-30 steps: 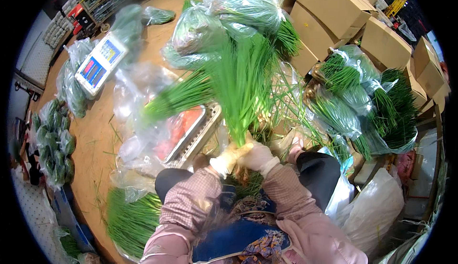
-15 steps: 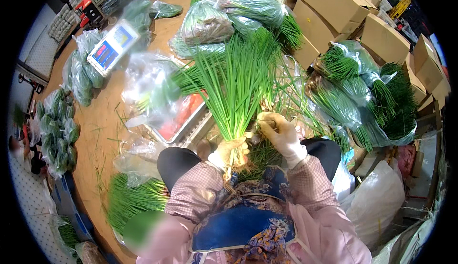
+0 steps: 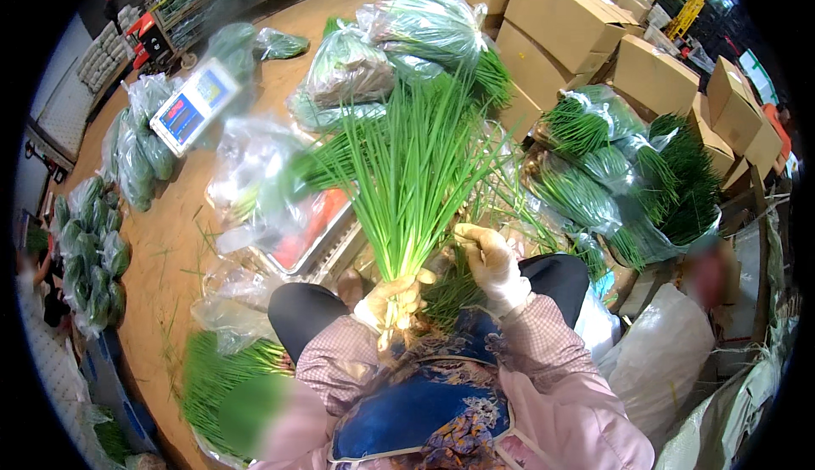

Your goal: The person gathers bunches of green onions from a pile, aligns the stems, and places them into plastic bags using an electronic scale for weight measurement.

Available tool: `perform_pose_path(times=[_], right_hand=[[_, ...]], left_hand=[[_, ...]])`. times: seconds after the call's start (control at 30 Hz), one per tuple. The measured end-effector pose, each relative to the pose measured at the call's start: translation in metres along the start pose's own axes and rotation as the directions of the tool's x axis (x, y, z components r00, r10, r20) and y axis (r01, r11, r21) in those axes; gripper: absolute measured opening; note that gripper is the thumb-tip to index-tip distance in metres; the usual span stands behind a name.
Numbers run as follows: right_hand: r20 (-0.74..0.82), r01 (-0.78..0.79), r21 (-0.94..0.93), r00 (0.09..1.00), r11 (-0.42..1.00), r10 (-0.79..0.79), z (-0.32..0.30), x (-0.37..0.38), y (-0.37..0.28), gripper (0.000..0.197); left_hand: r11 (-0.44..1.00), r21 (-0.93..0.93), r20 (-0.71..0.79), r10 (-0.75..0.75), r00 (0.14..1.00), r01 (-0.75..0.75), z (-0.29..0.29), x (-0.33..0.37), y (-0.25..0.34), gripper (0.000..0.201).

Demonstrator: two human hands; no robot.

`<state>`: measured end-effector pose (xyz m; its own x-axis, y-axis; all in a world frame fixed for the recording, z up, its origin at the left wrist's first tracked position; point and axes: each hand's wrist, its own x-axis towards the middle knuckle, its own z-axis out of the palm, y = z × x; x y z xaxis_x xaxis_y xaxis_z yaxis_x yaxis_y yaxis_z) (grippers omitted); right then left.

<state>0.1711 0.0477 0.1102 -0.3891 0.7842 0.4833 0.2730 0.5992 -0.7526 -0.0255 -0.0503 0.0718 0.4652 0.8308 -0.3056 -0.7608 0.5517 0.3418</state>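
My left hand (image 3: 394, 298), in a pale work glove, is closed around the pale lower stems of a bunch of green onions (image 3: 416, 185). The long leaves fan up and away from me, and the root ends hang below the fist. To its right, apart from the bunch, is my right hand (image 3: 492, 264), gloved too. Its fingers are curled and pressed together; whatever they may hold is too small to make out. Loose greens (image 3: 454, 300) lie in my lap between the hands.
A tray (image 3: 318, 245) with red contents and clear bags sits ahead left, near a scale display (image 3: 193, 106). Bagged greens (image 3: 429, 20) are piled ahead, more bagged greens (image 3: 594, 173) at right. Cardboard boxes (image 3: 560, 24) stand behind. Unbagged greens (image 3: 225, 385) lie at lower left.
The view has shifted slightly. My left hand still grips the bunch, whose leaves are spread a little wider. My right hand has drawn a little away from the stems.
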Motion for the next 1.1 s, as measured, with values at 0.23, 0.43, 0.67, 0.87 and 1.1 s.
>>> perform_pose_path(times=[0.23,0.43,0.67,0.87,1.1], right_hand=[[0.612,0.649,-0.378,0.710,0.661,-0.347,0.010,0.022,-0.043,0.053],[0.827,0.899,-0.159,0.347,0.408,-0.443,0.019,0.073,-0.020,0.041],[0.773,0.733,-0.361,0.581,0.576,-0.254,0.030,0.136,0.031,0.026],[0.710,0.561,-0.630,0.696,0.538,0.106,0.088,0.202,0.067,0.027],[0.640,0.413,-0.658,0.747,0.630,0.178,0.241,0.269,0.060,0.026]], left_hand=[[0.944,-0.158,0.251,-0.246,0.936,0.290,-0.013,-0.003,0.005,0.038],[0.911,0.255,0.154,-0.369,0.917,0.324,0.049,0.000,0.032,0.045],[-0.328,0.931,0.283,0.925,0.252,0.159,-0.002,0.020,0.147,0.067],[-0.227,0.793,0.305,0.951,-0.046,0.566,-0.054,-0.012,0.208,0.071],[-0.213,0.955,0.243,0.961,-0.133,0.205,-0.064,-0.036,0.232,0.034]])
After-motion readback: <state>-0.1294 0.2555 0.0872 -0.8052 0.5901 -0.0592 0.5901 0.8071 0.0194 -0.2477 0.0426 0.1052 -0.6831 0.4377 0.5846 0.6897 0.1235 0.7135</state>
